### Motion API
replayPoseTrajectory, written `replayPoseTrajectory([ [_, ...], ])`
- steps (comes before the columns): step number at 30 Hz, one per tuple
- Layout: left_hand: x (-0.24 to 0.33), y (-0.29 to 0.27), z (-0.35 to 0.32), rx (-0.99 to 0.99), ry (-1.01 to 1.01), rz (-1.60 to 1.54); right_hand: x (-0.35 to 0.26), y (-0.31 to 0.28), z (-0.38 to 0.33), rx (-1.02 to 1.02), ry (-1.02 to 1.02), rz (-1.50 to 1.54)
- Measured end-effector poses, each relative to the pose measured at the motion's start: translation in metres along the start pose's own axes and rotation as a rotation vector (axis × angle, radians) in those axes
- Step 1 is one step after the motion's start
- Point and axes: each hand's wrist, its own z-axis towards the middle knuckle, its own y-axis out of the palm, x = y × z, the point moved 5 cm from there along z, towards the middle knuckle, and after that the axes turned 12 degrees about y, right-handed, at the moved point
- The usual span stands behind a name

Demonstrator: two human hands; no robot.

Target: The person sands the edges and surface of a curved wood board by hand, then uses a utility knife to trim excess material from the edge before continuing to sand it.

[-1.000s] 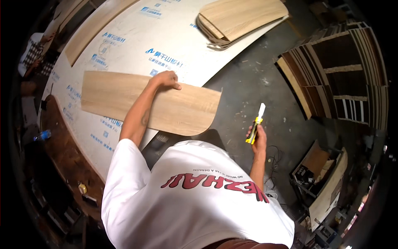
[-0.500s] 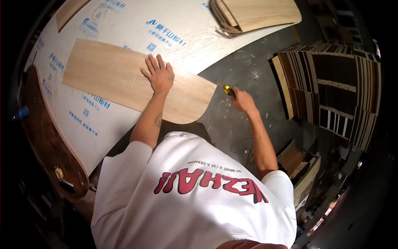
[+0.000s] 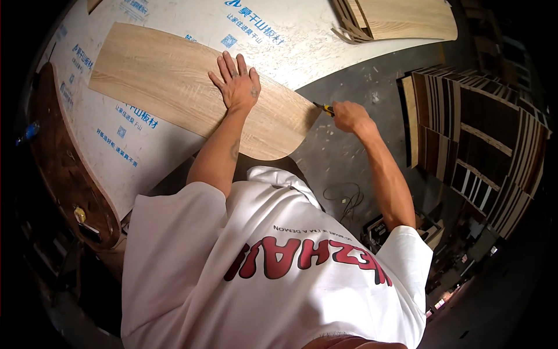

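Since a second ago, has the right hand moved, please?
Yes: the right hand with its yellow knife came in to the wood panel edge.

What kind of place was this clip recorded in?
Most likely a woodworking or panel workshop. A wood-grain veneer sheet lies on a large white board, more sheets are stacked at the far edge, and board offcuts stand upright in a rack on the concrete floor.

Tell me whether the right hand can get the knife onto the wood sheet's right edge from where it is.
Probably yes: the right hand holds the yellow knife with its tip at the wood sheet's right edge, nothing between. The left hand lies flat further left.
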Motion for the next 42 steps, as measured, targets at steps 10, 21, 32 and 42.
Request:
replayPoseTrajectory([
  [10,0.000,0.000,0.001,-0.023,-0.009,0.024,-0.014,0.000,-0.006,0.037,-0.087,-0.013],
  [21,0.001,-0.002,0.001,-0.038,-0.014,0.019,-0.007,0.014,-0.009,0.108,-0.002,-0.004],
  [32,0.000,-0.003,0.003,-0.055,-0.019,0.012,-0.008,0.016,-0.007,0.105,0.007,-0.044],
  [42,-0.001,-0.003,0.003,-0.069,-0.018,0.009,0.005,0.016,-0.019,0.087,-0.018,-0.088],
])
